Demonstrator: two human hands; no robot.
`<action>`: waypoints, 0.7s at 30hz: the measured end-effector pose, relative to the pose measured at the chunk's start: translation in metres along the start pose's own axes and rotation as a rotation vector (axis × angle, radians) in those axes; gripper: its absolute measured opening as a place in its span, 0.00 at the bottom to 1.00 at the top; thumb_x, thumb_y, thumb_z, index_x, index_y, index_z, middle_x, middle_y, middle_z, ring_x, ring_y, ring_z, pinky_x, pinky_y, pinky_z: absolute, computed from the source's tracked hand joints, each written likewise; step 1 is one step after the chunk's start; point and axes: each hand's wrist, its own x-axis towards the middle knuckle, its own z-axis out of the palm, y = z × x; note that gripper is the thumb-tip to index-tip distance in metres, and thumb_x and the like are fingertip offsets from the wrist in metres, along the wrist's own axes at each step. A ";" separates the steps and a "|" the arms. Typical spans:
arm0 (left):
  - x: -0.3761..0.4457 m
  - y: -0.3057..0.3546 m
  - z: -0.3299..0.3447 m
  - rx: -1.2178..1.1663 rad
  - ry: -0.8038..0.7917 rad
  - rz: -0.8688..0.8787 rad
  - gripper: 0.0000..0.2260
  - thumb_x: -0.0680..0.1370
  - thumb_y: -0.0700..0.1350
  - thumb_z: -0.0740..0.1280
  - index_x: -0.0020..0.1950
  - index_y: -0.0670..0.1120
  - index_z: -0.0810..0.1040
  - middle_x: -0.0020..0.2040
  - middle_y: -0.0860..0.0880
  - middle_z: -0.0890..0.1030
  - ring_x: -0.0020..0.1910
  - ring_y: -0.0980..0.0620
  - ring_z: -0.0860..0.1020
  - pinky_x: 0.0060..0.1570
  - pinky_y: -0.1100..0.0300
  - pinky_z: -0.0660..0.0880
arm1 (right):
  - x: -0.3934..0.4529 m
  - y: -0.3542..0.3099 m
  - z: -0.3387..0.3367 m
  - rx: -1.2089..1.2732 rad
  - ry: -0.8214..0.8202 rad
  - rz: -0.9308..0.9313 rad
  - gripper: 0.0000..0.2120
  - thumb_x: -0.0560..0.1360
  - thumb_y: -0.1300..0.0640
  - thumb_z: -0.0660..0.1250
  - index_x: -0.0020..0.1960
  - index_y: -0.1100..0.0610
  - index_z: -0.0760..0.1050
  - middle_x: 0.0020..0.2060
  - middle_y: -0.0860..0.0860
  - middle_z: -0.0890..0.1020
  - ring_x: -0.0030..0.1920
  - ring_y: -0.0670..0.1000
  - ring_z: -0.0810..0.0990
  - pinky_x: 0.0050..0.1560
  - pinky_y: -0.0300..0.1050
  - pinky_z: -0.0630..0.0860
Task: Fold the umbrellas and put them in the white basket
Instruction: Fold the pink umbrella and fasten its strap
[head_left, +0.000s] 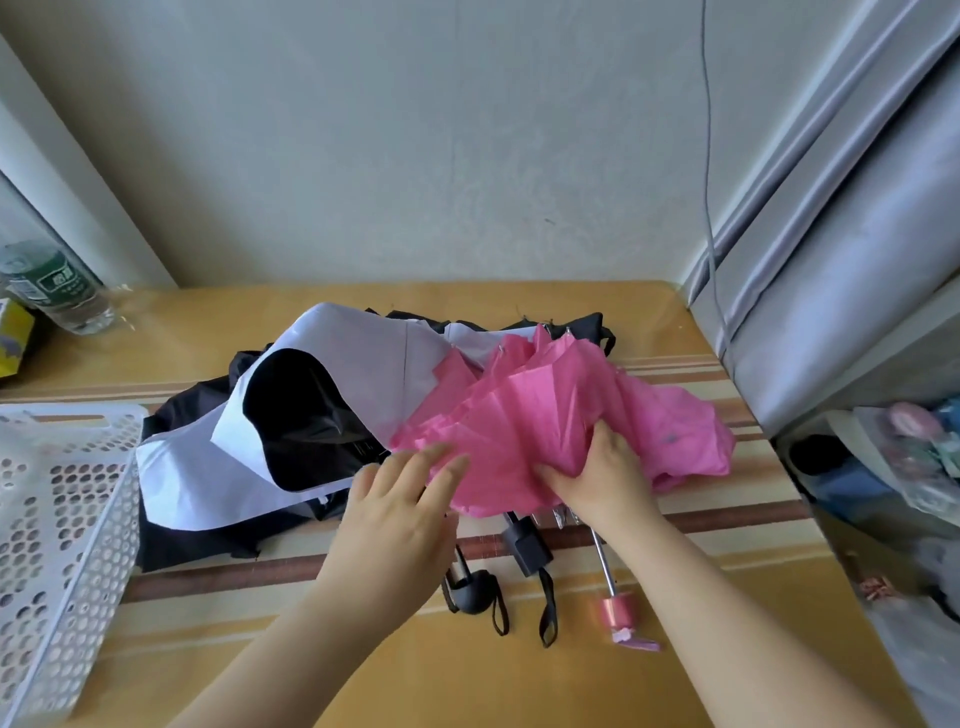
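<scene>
White basket (62, 499) being kept at far left on surface (467, 675). Left hand (400, 519), fingers straight, being rested at pink umbrella (561, 431) canopy edge. Canopy being pinched by right hand (608, 478); shaft running toward person, handle nearest right hand.

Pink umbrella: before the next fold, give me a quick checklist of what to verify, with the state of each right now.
1. Right hand grips the pink umbrella canopy: ok, fingers are curled into the fabric.
2. Left hand free to gather fabric: ok, fingers straight, resting at the canopy's near edge.
3. Canopy pleats gathered around the shaft: not ok, the fabric lies loose and crumpled.
4. Pink handle unobstructed: ok, it lies apart on the table.
5. Pink canopy free of the black and white umbrella: cannot tell, they overlap.
6. White basket ready: ok, no umbrella visible in it; partly out of frame.
</scene>
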 end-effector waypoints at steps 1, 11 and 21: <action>0.002 -0.004 0.006 0.036 0.019 0.001 0.22 0.70 0.45 0.63 0.64 0.47 0.71 0.59 0.47 0.79 0.57 0.46 0.71 0.49 0.46 0.74 | 0.003 0.001 0.006 0.004 0.006 0.010 0.50 0.65 0.33 0.71 0.73 0.63 0.58 0.66 0.59 0.71 0.66 0.60 0.71 0.59 0.55 0.74; -0.016 -0.033 0.073 0.173 0.047 0.082 0.23 0.75 0.55 0.57 0.63 0.46 0.78 0.60 0.46 0.80 0.61 0.41 0.77 0.60 0.37 0.63 | 0.031 0.008 0.044 0.021 0.047 -0.068 0.23 0.66 0.42 0.75 0.42 0.62 0.77 0.33 0.52 0.82 0.37 0.54 0.82 0.39 0.47 0.79; -0.043 -0.014 0.062 0.135 0.047 0.064 0.23 0.73 0.57 0.56 0.61 0.48 0.76 0.59 0.48 0.80 0.59 0.44 0.79 0.55 0.39 0.73 | -0.007 0.013 0.020 0.260 0.326 -0.085 0.11 0.70 0.56 0.73 0.43 0.63 0.76 0.34 0.54 0.79 0.34 0.54 0.78 0.30 0.42 0.69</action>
